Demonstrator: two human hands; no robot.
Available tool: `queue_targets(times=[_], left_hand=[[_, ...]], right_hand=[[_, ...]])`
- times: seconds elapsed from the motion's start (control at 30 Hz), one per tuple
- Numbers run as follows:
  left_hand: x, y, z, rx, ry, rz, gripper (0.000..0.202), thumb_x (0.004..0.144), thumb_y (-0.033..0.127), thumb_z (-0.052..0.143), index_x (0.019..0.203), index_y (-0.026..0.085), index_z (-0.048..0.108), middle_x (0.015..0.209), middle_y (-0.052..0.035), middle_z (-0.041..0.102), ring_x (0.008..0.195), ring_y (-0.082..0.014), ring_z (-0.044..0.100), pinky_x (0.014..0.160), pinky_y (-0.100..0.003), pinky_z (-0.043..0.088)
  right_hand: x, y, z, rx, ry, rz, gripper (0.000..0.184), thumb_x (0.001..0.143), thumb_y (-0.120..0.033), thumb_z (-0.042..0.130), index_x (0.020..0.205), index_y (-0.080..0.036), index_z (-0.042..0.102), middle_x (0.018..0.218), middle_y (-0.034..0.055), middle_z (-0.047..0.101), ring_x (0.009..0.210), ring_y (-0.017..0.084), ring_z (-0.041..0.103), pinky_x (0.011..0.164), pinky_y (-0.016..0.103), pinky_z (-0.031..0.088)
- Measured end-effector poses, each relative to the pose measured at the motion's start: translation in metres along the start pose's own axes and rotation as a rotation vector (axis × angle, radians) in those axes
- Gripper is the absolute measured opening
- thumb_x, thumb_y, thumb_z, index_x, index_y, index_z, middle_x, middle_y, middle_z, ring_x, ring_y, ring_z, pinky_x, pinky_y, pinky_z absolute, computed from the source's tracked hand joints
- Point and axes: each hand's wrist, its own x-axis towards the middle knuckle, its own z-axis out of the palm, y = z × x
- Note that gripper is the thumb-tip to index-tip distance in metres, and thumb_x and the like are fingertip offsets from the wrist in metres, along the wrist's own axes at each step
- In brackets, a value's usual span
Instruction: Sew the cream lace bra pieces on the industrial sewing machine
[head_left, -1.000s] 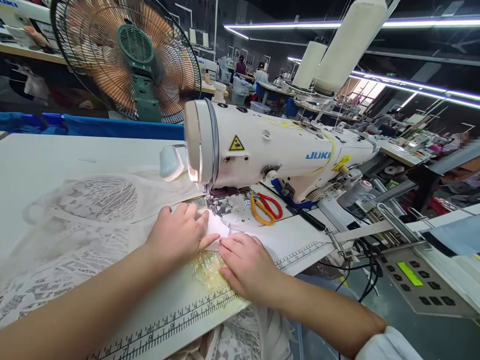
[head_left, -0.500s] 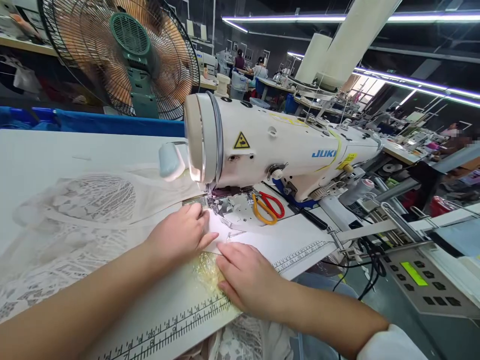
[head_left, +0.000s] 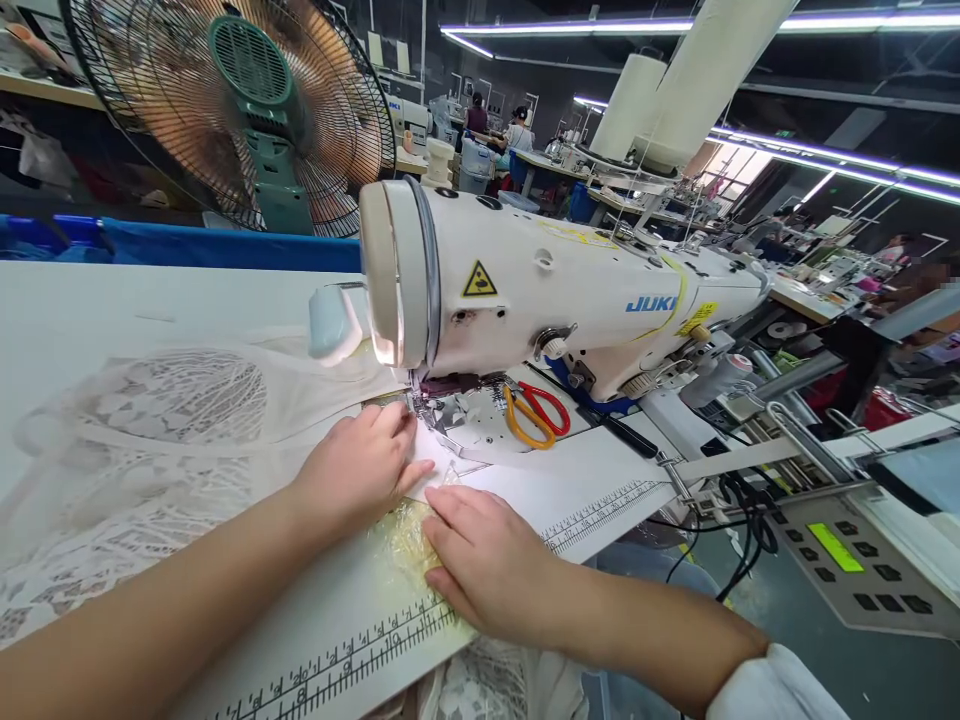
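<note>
Right hand [head_left: 487,560] sits slightly farther back from the sewing machine [head_left: 555,290] than before, fingers together at the yellowish bundle [head_left: 409,540]; left hand [head_left: 356,460] bunches, thumb out, just before the machine. We can't tell if either grips. Lace fabric [head_left: 202,395] lies left of the machine. Positioning step, we judge; next calls for steady fingers

Garment-sewing workshop, as we record it: one JUKI sewing machine [head_left: 525,290] on a ruler-marked tabletop [head_left: 82,295]; white lace fabric [head_left: 210,395]; tall thread cones [head_left: 630,108]; one button panel [head_left: 862,567], display [head_left: 835,547] lit; one large caged fan [head_left: 255,120]; further sewing machines [head_left: 409,117] behind, people [head_left: 517,132] among them; overhead strip lights [head_left: 600,28].
</note>
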Motion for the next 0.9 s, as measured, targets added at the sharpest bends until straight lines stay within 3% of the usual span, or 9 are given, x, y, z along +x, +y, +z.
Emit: queue_targets(times=[0.3,0.5,0.73,0.9], left_hand=[[-0.003,0.001,-0.007,0.022,-0.050,0.028,0.038,0.089,0.038,0.044,0.110,0.012,0.064,0.096,-0.0125,0.064,0.088,-0.0291,0.058,0.068,-0.039,0.044],[-0.002,0.000,-0.005,0.062,-0.086,0.023,0.044,0.091,0.038,0.042,0.120,0.009,0.059,0.107,-0.0152,0.064,0.096,-0.0306,0.058,0.072,-0.041,0.046],[0.000,-0.005,-0.005,0.107,0.002,0.079,0.030,0.090,0.029,0.043,0.105,0.015,0.065,0.115,-0.0136,0.065,0.101,-0.0293,0.060,0.073,-0.039,0.045],[-0.020,0.005,-0.003,0.112,0.138,0.262,0.034,0.085,0.010,0.041,0.101,0.022,0.069,0.111,-0.0062,0.070,0.094,-0.0247,0.061,0.069,-0.037,0.042]], right_hand=[[0.000,-0.002,0.000,-0.072,0.093,-0.022,0.033,0.091,-0.027,0.044,0.105,-0.003,0.062,0.117,0.0222,0.062,0.109,0.030,0.055,0.088,0.040,0.051],[0.001,-0.003,0.004,-0.068,0.081,0.016,0.032,0.091,-0.028,0.043,0.106,-0.005,0.060,0.121,0.0218,0.061,0.109,0.030,0.055,0.091,0.043,0.049],[0.012,-0.001,0.009,-0.043,0.030,0.067,0.034,0.088,-0.032,0.050,0.107,-0.006,0.059,0.126,0.0224,0.057,0.112,0.031,0.053,0.097,0.046,0.044],[0.017,-0.003,0.010,-0.005,0.005,0.124,0.029,0.086,-0.034,0.052,0.099,-0.009,0.061,0.110,0.0181,0.063,0.105,0.028,0.055,0.095,0.043,0.046]])
